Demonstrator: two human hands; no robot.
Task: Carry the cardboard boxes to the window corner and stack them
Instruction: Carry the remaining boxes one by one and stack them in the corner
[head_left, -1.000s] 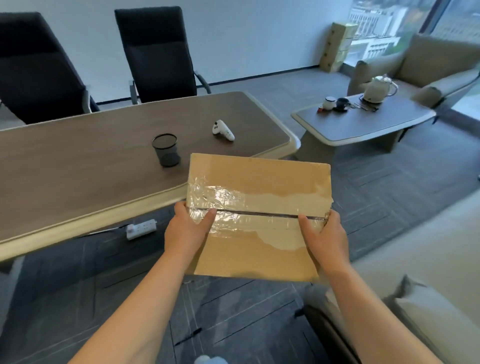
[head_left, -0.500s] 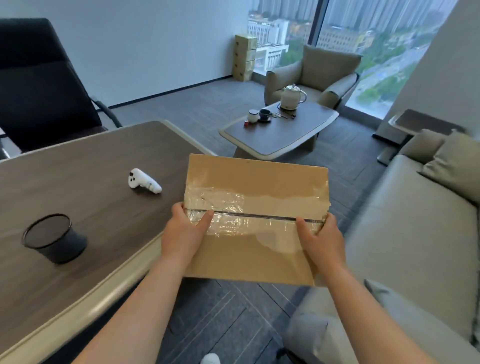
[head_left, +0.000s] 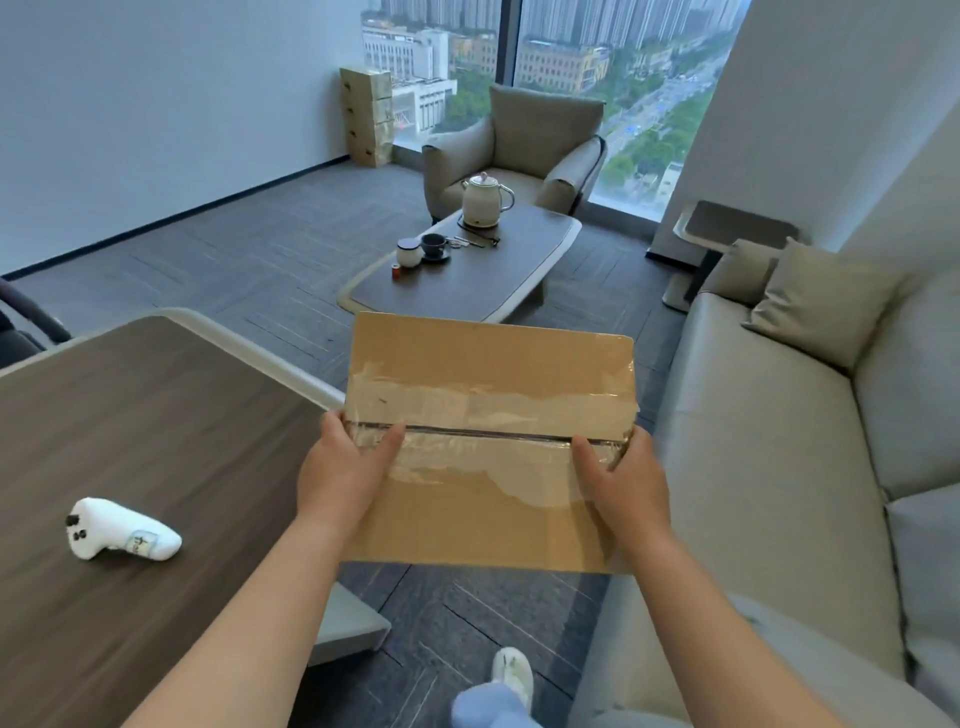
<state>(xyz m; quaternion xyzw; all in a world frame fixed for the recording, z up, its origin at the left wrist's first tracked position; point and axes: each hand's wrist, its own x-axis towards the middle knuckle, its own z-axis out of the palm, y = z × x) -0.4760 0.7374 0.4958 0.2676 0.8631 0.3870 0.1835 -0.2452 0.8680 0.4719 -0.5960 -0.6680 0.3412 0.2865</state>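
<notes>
A flat brown cardboard box (head_left: 488, 364) with clear tape over its top seam is held level in front of me, above the floor. My left hand (head_left: 343, 467) grips its left side, thumb on the tape. Its right side is gripped the same way by my right hand (head_left: 623, 480). Far ahead, a stack of cardboard boxes (head_left: 366, 117) stands in the corner where the white wall meets the window.
A dark wooden desk (head_left: 130, 441) with a white controller (head_left: 122, 530) is at my left. A grey sofa (head_left: 779, 467) runs along the right. Ahead stand a low coffee table (head_left: 493, 275) with a kettle (head_left: 483, 200) and cups, and an armchair (head_left: 519, 145). Carpet lies open left of the coffee table.
The view has swung right and forward: the desk slid left, the mesh cup left the view, the sofa and window corner came closer. Both hands keep the same grip on the box.
</notes>
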